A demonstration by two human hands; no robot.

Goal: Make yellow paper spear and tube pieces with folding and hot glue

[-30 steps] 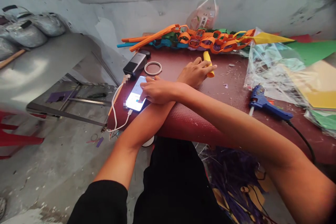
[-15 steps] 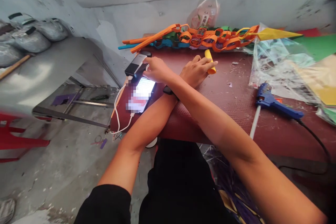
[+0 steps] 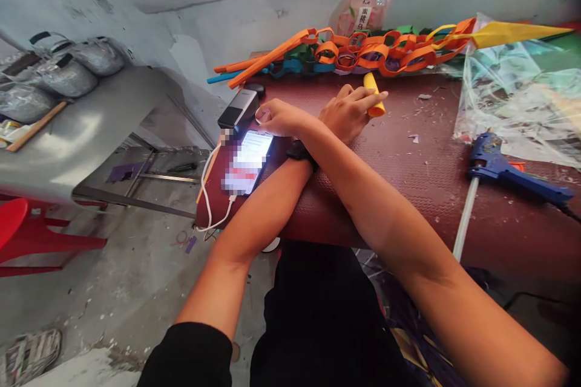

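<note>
My forearms cross over the dark red table (image 3: pixel 408 193), the right one on top. My left hand (image 3: pixel 347 112), with a black band on its wrist, reaches to the right and grips a yellow paper roll (image 3: pixel 374 97) between its fingers. My right hand (image 3: pixel 282 117) is above the top end of a lit smartphone (image 3: pixel 247 160). Its fingers are curled in and look closed; a small pale spot shows at their tips, too small to name. Just left of them lies a black and grey box-shaped device (image 3: pixel 238 110), with a white cable (image 3: pixel 207 193) running to the phone.
Orange, green and blue paper chains (image 3: pixel 354 54) lie along the back, before a pink bottle (image 3: pixel 365 9). A blue glue gun (image 3: pixel 512 169) and clear plastic bags (image 3: pixel 503 91) are at right. At left stand a metal table (image 3: pixel 113 115) with wrapped pots and a red stool (image 3: pixel 27 233).
The view has shifted, so the glue gun and bags sit farther right. The fingers of my right hand have curled in, away from the device. My left hand keeps the yellow paper roll.
</note>
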